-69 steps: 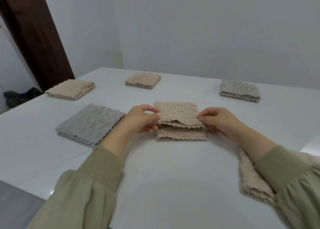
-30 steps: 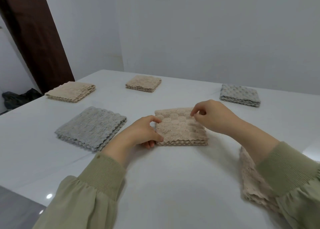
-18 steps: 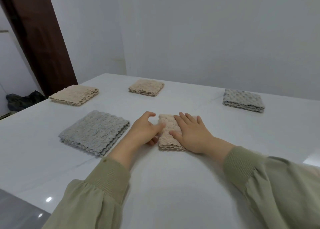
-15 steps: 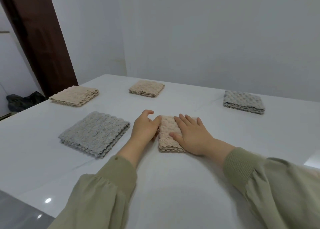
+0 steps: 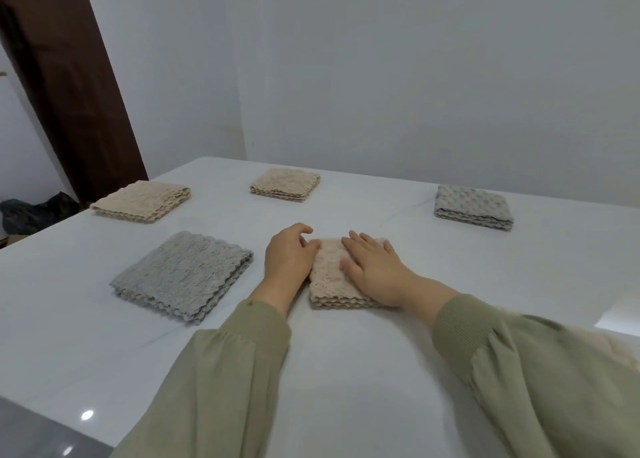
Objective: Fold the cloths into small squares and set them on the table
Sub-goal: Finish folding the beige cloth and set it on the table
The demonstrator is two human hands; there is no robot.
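White table: we count four squares done, two beige cloths, two grey cloths. Fifth cloth lies folded at centre; right hand presses it, fingers flat; left hand touches its edge, loosely curled, empty. Seemingly only release remains.

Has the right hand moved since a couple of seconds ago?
Yes. The right hand went leftward, away from the far-right grey cloth, and now lies flat on the centre beige cloth.

Head camera, sole view: on my head, facing forward and down, close over the desk, toward the wall.
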